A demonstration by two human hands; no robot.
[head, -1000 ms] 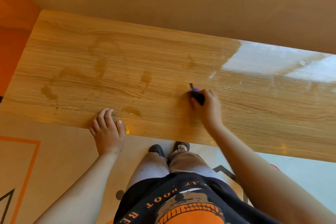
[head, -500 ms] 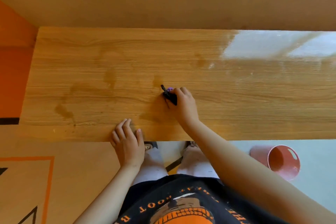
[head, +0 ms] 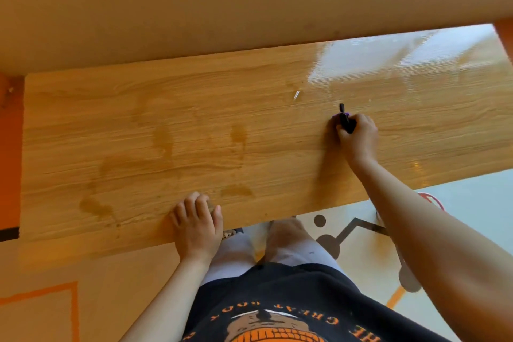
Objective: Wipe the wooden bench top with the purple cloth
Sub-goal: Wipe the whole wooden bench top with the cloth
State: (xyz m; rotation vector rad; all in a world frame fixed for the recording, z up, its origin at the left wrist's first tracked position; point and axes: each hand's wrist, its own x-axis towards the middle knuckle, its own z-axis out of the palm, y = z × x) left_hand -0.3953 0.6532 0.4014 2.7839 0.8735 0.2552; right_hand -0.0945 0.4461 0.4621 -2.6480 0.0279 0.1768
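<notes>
The wooden bench top (head: 194, 108) runs across the view, with darker wet patches on its left half and a bright glare at the far right. My right hand (head: 359, 137) presses down right of centre, its fingers curled round a small bunched purple cloth (head: 340, 117) and a black strip that sticks out beyond the knuckles. Most of the cloth is hidden under the fingers. My left hand (head: 195, 223) rests on the bench's near edge, fingers bent over the rim and holding nothing.
A tan wall (head: 222, 3) backs the bench. An orange panel (head: 9, 153) borders its left end. A pink cup (head: 431, 200) stands on the floor under my right forearm, mostly hidden. My legs stand against the near edge.
My right hand has slid the cloth rightwards and farther from me across the wood. My left hand has kept its place on the near edge. The view has tilted.
</notes>
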